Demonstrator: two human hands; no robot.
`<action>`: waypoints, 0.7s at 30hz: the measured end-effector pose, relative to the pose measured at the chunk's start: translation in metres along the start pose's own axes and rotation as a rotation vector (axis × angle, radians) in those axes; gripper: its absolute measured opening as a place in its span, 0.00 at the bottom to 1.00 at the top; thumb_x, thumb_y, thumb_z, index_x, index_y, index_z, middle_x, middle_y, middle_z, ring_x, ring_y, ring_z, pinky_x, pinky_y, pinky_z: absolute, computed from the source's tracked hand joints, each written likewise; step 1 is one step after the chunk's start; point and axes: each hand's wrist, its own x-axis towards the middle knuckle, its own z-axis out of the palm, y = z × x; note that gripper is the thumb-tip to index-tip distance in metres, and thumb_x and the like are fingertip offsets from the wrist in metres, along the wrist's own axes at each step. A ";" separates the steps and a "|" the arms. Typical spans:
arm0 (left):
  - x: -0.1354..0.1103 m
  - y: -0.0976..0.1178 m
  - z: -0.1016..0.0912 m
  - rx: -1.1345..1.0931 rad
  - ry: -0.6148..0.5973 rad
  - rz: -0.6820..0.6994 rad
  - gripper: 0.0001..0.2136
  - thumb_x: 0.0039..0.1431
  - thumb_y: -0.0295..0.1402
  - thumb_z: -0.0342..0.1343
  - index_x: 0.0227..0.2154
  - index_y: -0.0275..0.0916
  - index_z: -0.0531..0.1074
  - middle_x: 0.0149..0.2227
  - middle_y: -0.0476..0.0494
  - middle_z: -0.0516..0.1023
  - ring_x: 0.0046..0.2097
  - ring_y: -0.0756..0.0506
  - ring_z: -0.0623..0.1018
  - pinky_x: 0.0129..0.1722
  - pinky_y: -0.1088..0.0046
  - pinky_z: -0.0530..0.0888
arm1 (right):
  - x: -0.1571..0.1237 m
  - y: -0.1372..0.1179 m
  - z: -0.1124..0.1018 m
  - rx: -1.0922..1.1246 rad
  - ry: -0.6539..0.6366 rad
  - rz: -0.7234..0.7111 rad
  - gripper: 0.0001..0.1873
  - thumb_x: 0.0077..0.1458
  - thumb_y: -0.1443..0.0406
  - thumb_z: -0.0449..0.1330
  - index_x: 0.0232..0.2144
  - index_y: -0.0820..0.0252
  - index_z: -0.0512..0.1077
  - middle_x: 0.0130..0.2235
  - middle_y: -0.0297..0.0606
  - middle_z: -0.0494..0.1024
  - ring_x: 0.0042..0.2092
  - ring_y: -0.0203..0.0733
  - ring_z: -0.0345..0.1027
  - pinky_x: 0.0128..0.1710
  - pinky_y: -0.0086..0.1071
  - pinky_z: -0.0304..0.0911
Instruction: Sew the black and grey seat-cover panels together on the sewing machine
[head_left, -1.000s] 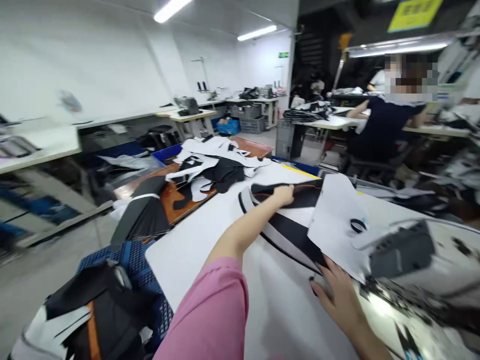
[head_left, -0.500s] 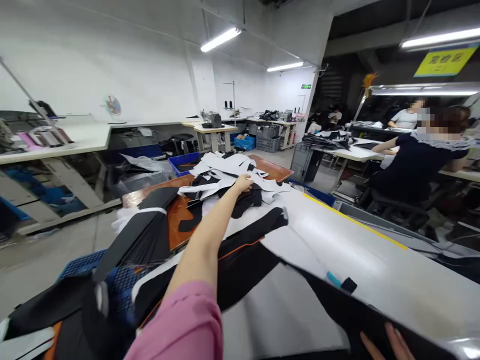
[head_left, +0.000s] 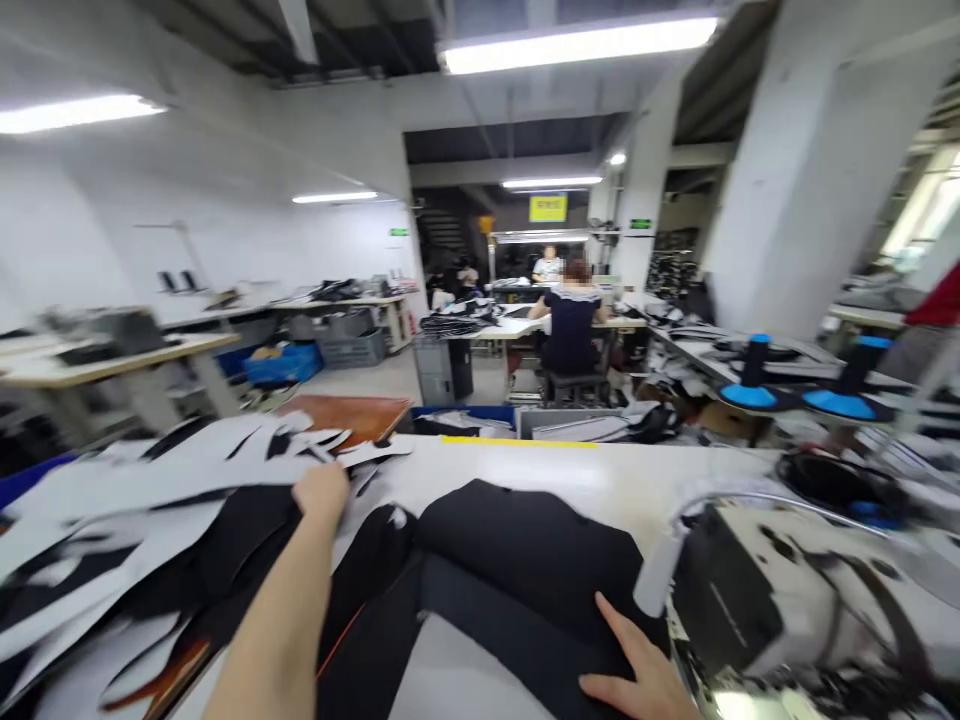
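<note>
My left hand (head_left: 322,490) reaches out over the right edge of a pile of white and black cut fabric pieces (head_left: 165,480). It is blurred and its fingers are hidden, so whether it grips a piece does not show. Black fabric panels (head_left: 517,540) lie on the white table, the front one with a pale grey area (head_left: 457,680). My right hand (head_left: 637,665) rests on the dark fabric with fingers spread, just left of a sewing machine (head_left: 772,590).
A brown board (head_left: 345,415) shows behind the pile. Yellow tape (head_left: 517,440) marks the table's far edge. Blue-based thread stands (head_left: 750,395) rise behind the machine. A person in dark clothes (head_left: 570,330) sits at a farther table, with bins (head_left: 600,425) in between.
The view has swung right, bringing the sewing machine into sight. My left hand stays at the pile. My right hand shows more fully, and more of the panels' black side is visible.
</note>
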 end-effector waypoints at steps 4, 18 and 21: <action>0.025 0.024 -0.018 -0.104 0.302 0.150 0.10 0.58 0.30 0.43 0.32 0.35 0.71 0.39 0.34 0.78 0.44 0.33 0.77 0.38 0.55 0.75 | 0.019 -0.027 -0.029 0.327 -0.238 -0.029 0.21 0.55 0.50 0.60 0.47 0.50 0.75 0.67 0.47 0.53 0.62 0.54 0.58 0.58 0.42 0.60; -0.245 0.109 0.057 0.086 -0.091 1.314 0.22 0.53 0.18 0.45 0.50 0.37 0.67 0.47 0.36 0.75 0.50 0.38 0.74 0.59 0.43 0.59 | -0.063 -0.047 -0.075 0.114 -0.315 -0.086 0.39 0.51 0.73 0.54 0.65 0.55 0.54 0.67 0.53 0.50 0.68 0.56 0.39 0.65 0.56 0.40; -0.279 0.133 0.051 0.093 -0.085 1.372 0.22 0.56 0.20 0.47 0.54 0.36 0.65 0.52 0.33 0.72 0.52 0.35 0.71 0.52 0.49 0.68 | -0.070 -0.052 -0.071 0.121 -0.278 -0.060 0.35 0.56 0.67 0.55 0.65 0.59 0.54 0.66 0.56 0.52 0.68 0.58 0.39 0.65 0.57 0.36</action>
